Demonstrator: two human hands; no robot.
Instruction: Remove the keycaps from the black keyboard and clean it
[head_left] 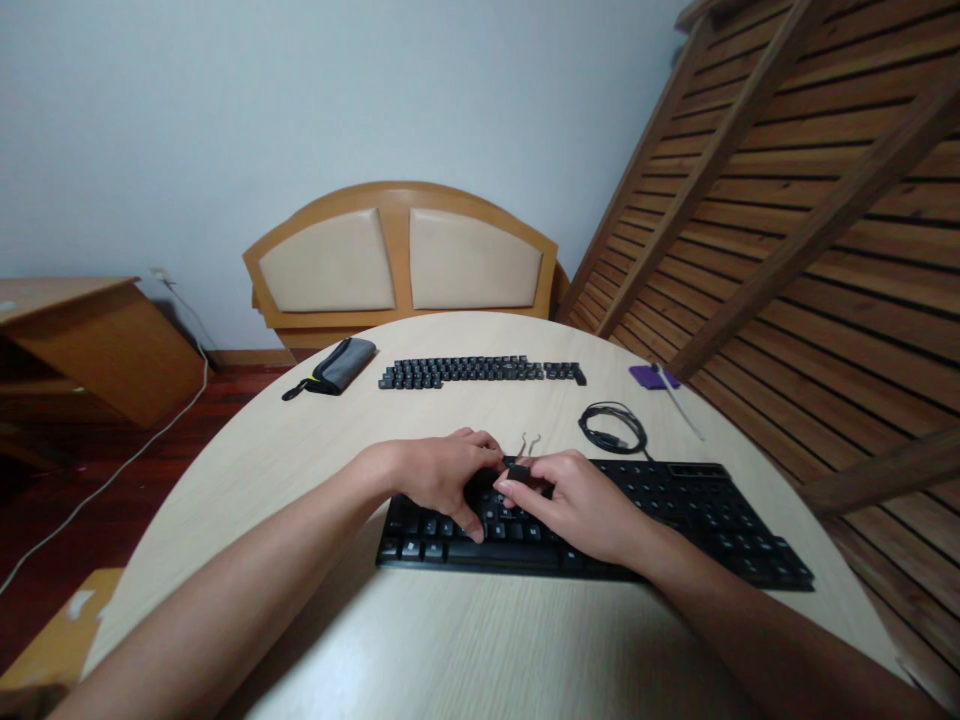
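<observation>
A black keyboard (637,545) lies near the front of the round table, and part of it is hidden under my hands. Pinched between the fingers of my right hand (581,500) is a keycap puller (517,472) with a dark handle. Its two bent wire ends point up and away from the keys. My left hand (442,475) rests over the left half of the keyboard, thumb apart from the fingers and touching the keys. Its fingertips come close to the puller; whether they touch it I cannot tell.
Loose black keycaps (480,370) stand in rows farther back. A coiled cable (611,428) lies behind the keyboard. A grey folded pouch (341,367) is at the left, and a purple cloth (652,377) with a thin white stick (681,403) at the right.
</observation>
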